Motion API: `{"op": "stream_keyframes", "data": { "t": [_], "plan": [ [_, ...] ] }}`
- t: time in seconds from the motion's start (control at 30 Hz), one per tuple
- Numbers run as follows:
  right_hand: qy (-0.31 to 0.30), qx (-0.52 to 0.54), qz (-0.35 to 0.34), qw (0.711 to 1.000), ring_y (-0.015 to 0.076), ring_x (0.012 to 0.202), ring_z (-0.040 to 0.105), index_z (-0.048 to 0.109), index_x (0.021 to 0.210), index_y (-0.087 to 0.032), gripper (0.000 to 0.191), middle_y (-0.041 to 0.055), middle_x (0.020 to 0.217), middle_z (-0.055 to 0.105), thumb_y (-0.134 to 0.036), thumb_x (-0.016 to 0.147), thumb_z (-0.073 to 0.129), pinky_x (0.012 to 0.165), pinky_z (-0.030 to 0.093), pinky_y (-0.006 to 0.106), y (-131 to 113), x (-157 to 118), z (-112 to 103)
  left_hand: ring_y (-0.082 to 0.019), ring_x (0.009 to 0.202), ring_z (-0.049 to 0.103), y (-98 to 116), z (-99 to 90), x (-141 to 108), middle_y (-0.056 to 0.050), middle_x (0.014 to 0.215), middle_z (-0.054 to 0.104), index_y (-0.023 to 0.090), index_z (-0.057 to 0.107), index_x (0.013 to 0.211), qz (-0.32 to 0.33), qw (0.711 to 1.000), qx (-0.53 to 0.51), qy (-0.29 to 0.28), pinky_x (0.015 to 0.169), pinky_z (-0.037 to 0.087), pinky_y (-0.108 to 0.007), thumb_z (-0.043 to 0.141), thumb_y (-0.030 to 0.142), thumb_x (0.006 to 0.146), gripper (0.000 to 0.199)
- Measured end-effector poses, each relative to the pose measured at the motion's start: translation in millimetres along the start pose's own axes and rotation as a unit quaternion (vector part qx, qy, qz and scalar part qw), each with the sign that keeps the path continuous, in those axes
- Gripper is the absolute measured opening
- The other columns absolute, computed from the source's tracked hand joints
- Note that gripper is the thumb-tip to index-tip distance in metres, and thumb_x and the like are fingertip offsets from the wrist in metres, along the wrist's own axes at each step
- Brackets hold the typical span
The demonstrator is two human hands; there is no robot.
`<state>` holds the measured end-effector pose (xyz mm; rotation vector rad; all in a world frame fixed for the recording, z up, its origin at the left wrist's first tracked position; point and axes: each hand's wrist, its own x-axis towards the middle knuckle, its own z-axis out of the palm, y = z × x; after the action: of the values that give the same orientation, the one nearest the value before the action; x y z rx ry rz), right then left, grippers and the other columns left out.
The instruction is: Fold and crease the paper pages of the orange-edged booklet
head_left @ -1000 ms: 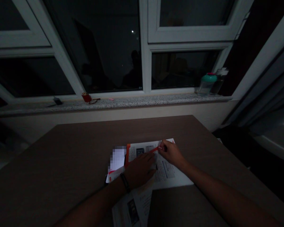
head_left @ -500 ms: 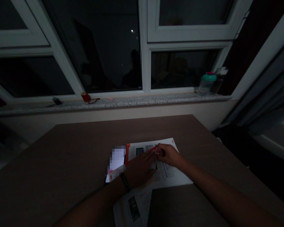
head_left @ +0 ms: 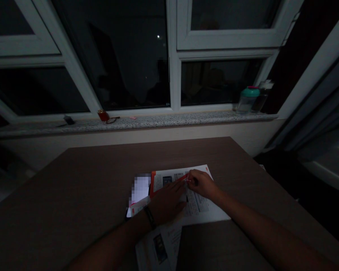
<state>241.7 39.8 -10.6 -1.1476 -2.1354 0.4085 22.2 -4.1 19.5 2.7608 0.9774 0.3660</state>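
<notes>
Right hand fingers pinched red strip, long axis toward 2 o'clock; left hand lay open on printed sheet.

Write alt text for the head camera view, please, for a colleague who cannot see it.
In a dim room, a person's right hand pinches a small red strip over printed sheets on a brown table, while the left hand, wearing a dark wristband, rests flat on the paper. Beyond the table, a speckled stone windowsill holds a teal-lidded jar.
</notes>
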Motion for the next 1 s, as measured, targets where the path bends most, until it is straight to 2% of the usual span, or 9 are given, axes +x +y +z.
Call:
{"op": "stream_keyframes", "data": {
  "t": [0.13,0.2,0.27,0.4,0.5,0.6,0.87,0.93,1.0],
  "plan": [
    [-0.051,0.035,-0.059,0.996,0.0129,0.065,0.052,0.052,0.073,-0.021,0.014,-0.0008,0.076,0.056,-0.009,0.070,0.058,0.060,0.037,0.021,-6,-3,-4,-0.025,0.138,0.038,1,0.2,1,-0.012,0.147,0.044,0.020,0.041,0.136,-0.004,1.000,-0.004,-0.002,0.111,0.034,-0.046,0.060,0.027,0.089,0.051],
    [-0.064,0.043,-0.067,0.995,0.0133,0.066,0.053,0.052,0.074,-0.021,0.013,-0.0001,0.077,0.058,-0.010,0.071,0.059,0.060,0.038,0.021,-9,-4,-6,-0.025,0.137,0.038,0,1.0,1,-0.012,0.146,0.044,0.020,0.040,0.136,-0.003,1.000,-0.007,0.003,0.111,0.035,-0.046,0.060,0.026,0.089,0.052],
    [-0.056,0.036,-0.059,0.996,0.0136,0.066,0.053,0.053,0.075,-0.021,0.013,-0.0003,0.077,0.058,-0.011,0.072,0.060,0.061,0.038,0.022,-9,-3,-6,-0.026,0.137,0.038,0,2.0,1,-0.012,0.147,0.044,0.020,0.039,0.138,0.001,1.000,-0.009,0.007,0.112,0.034,-0.047,0.060,0.027,0.090,0.053],
    [0.026,-0.014,0.005,1.000,0.0146,0.067,0.051,0.050,0.073,-0.021,0.014,-0.0011,0.073,0.056,-0.012,0.073,0.060,0.063,0.036,0.023,-3,1,-2,-0.027,0.137,0.039,-1,2.7,0,-0.013,0.147,0.044,0.019,0.038,0.139,-0.007,1.000,-0.005,0.001,0.111,0.035,-0.047,0.058,0.030,0.091,0.053],
    [0.055,-0.027,0.041,0.997,0.0140,0.064,0.050,0.048,0.072,-0.021,0.014,-0.0019,0.071,0.055,-0.013,0.073,0.059,0.060,0.035,0.023,3,3,1,-0.027,0.137,0.039,-2,2.8,0,-0.013,0.147,0.043,0.019,0.040,0.137,-0.010,1.000,-0.003,0.000,0.111,0.035,-0.046,0.057,0.032,0.091,0.051],
    [0.044,-0.018,0.049,0.998,0.0128,0.060,0.049,0.048,0.070,-0.021,0.015,-0.0033,0.067,0.054,-0.014,0.073,0.060,0.058,0.033,0.022,4,2,2,-0.027,0.138,0.038,-2,2.7,0,-0.012,0.149,0.042,0.019,0.041,0.137,-0.007,1.000,-0.001,0.002,0.111,0.035,-0.047,0.058,0.031,0.091,0.050],
    [-0.066,0.047,0.009,0.997,0.0109,0.057,0.050,0.049,0.071,-0.021,0.016,-0.0049,0.066,0.056,-0.016,0.072,0.063,0.055,0.034,0.020,-10,-2,-4,-0.025,0.137,0.039,1,0.5,1,-0.011,0.148,0.043,0.021,0.039,0.139,-0.006,1.000,-0.009,0.008,0.112,0.035,-0.047,0.059,0.028,0.091,0.052],
    [-0.051,0.031,0.017,0.998,0.0113,0.058,0.050,0.049,0.072,-0.021,0.015,-0.0050,0.065,0.056,-0.016,0.073,0.063,0.056,0.034,0.020,-10,-1,-4,-0.025,0.138,0.038,0,0.1,1,-0.011,0.148,0.043,0.020,0.038,0.140,-0.004,1.000,-0.008,0.009,0.112,0.034,-0.046,0.058,0.028,0.091,0.053],
    [-0.004,0.002,0.037,0.999,0.0120,0.059,0.050,0.049,0.073,-0.021,0.014,-0.0045,0.065,0.055,-0.016,0.074,0.062,0.057,0.034,0.021,-7,0,-3,-0.026,0.138,0.037,-1,-0.2,0,-0.012,0.149,0.041,0.018,0.039,0.140,-0.006,1.000,-0.004,0.008,0.113,0.033,-0.046,0.058,0.029,0.091,0.053]
  ]
}}
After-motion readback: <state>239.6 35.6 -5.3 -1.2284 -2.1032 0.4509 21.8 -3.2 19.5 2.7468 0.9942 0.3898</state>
